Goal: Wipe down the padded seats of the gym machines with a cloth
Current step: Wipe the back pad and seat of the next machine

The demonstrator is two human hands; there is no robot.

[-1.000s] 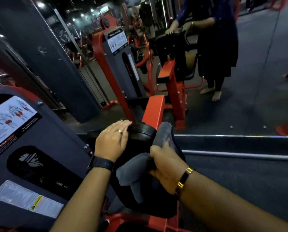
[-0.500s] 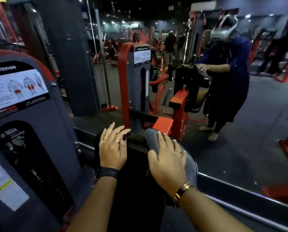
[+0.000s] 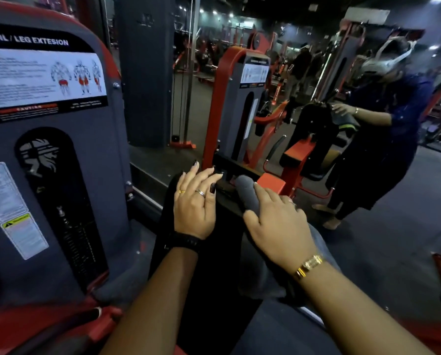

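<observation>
Fingers [image 3: 266, 198] of the right hand [image 3: 278, 226] straight and lightly fanned, curled round nothing, flat on the grey cloth [image 3: 245, 188] and pressing it onto the upper edge of the black pad [image 3: 227, 252]; thumb splayed out toward the other hand. Flat palm rather than a pinch, most likely to spread pressure over a wide strip of the cloth, so more padding covered in each pass. Cloth draped over the pad's top, one rolled end poking out past the fingertips, the rest trailing back under the wrist and down the pad's right flank. Fingers of the left hand [image 3: 196, 206] likewise extended and bare of any hold, resting on the pad just beside the cloth, apart from it; seemingly there to brace the pad and steady the body, not to wipe. Whether seat or backrest, not clear from this angle. Count: two hands, one cloth, one pad under them; two rings [image 3: 201, 192] on the left hand, one black wristband [image 3: 186, 243] on that wrist, one gold bracelet [image 3: 309, 265] on the right. Further out, one grey weight-stack housing [image 3: 68, 155] at the left with one instruction placard [image 3: 42, 78] showing three muscle figures, and a mirror [image 3: 406, 190] ahead repeating the machine and the wiping pose.
</observation>
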